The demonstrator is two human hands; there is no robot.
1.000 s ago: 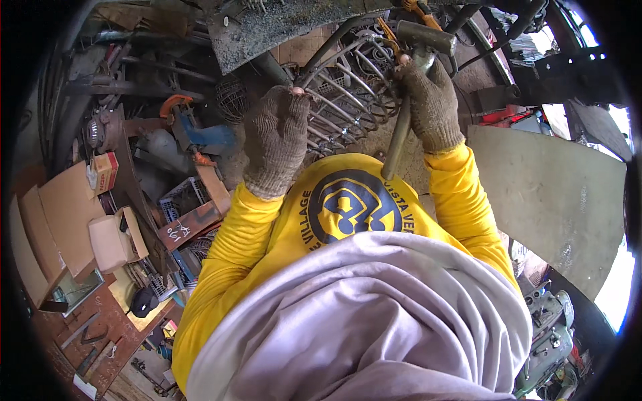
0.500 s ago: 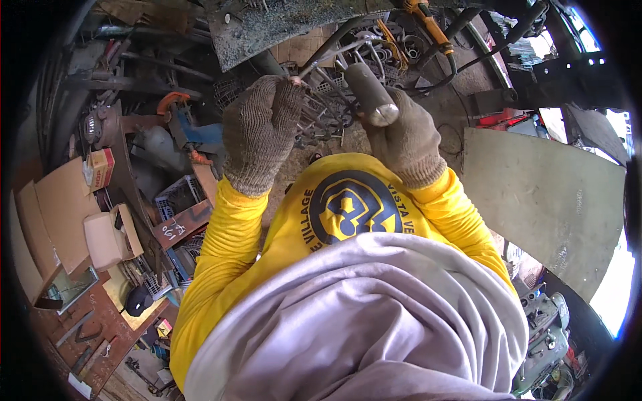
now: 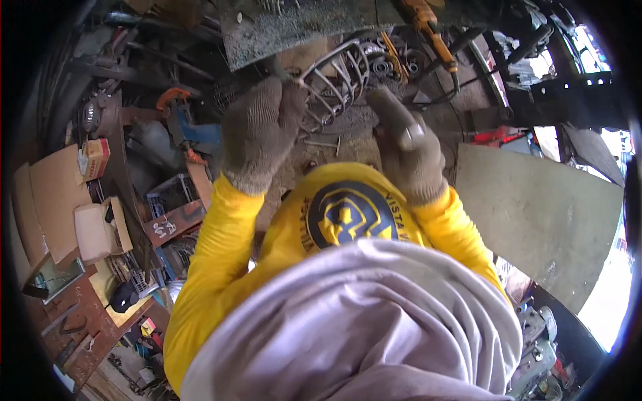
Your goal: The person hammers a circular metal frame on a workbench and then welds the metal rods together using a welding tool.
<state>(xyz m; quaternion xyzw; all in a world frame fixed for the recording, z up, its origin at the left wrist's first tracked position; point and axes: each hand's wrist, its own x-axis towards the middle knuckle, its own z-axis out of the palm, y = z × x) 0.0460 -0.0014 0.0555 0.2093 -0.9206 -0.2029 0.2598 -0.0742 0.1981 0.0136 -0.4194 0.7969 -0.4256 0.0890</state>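
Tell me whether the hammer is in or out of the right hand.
In: the hammer shows against the gloved right hand, with nothing else visibly supporting it. Its handle is hidden.

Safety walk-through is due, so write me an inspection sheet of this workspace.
Surface: grimy dark metal benchtop at the upper edge.
Work pieces: curved metal-rod frame below the benchtop; hammer, its handle hidden.
Clutter: loose metal rings beyond the frame; at left, a large cardboard box, a smaller open carton and a dark cap.
Hands: both gloved; left hand closed at the frame's left end, right hand around the hammer.
Cables: dark cord curving from the end of an orange power tool.
Surroundings: large greenish flat sheet at right.
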